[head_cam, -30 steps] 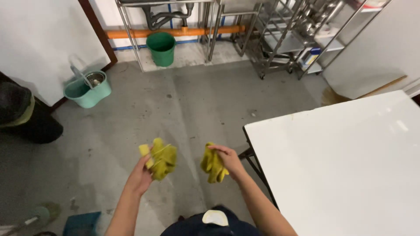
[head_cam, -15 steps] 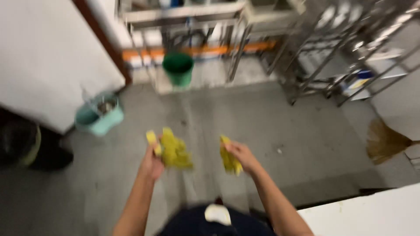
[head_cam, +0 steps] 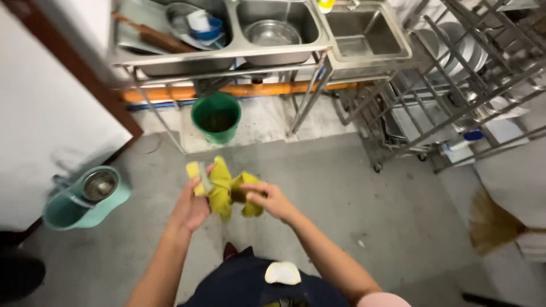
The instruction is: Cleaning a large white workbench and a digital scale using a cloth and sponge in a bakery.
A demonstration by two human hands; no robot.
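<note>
Fingers L: left hand (head_cam: 190,207) closed round one end of the yellow cloth (head_cam: 223,190); a yellow sponge (head_cam: 195,170) w/ a green-grey strip sits pinched on top.
Fingers R: right hand (head_cam: 272,200) curled on the cloth's other end, thumb and fingertips gripping a fold.
Cloth: crumpled, soft, limp; bunched betw. both hands, corners hang down. Held in the air above the floor, just in front of the green bucket (head_cam: 216,118).
Green bucket: round, plastic, stands on a pale raised step under the sink unit; inside looks dark, contents can't tell.
Teal bucket (head_cam: 85,199): left of green bucket, near the white wall; a shiny round metal insert sits in its top.
Sink unit (head_cam: 273,34): stainless steel, behind green bucket; left basin holds a metal bowl w/ a blue dish and smth white, middle basin a steel bowl, right basin only a drain visible. Wooden rolling pin (head_cam: 153,37) lies on the left drainboard.
Rack (head_cam: 460,74): right of green bucket, steel wire frame on castors, white plates stacked upright.
Broom (head_cam: 495,227): far right of green bucket, straw-coloured bristles fanned on the floor.
Floor (head_cam: 352,187): grey concrete, matt, lightly stained.
Pipes: orange and blue, along the wall base behind green bucket.
</note>
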